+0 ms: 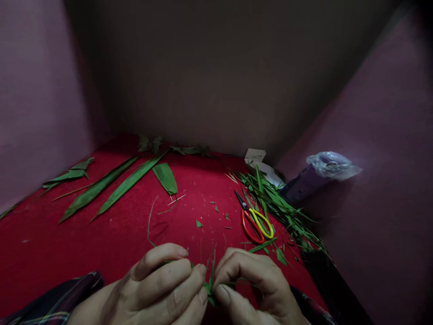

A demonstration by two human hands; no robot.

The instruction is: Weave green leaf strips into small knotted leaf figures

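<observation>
My left hand [165, 284] and my right hand [252, 282] meet at the bottom centre over a red cloth surface [111, 234]. Both hands have their fingers curled and pinched together on a small folded green leaf piece [209, 282] held between them. Thin green strips stick up from the pinch. Small scissors [254, 220] with one red and one yellow handle lie shut on the cloth just beyond my right hand.
Long green leaves [111, 189] lie across the far left of the cloth. A heap of cut leaf strips [280, 207] sits at the right, beside a purple plastic-wrapped roll [314, 176] and white paper [255, 156]. Small leaf scraps dot the middle. Dark walls enclose the surface.
</observation>
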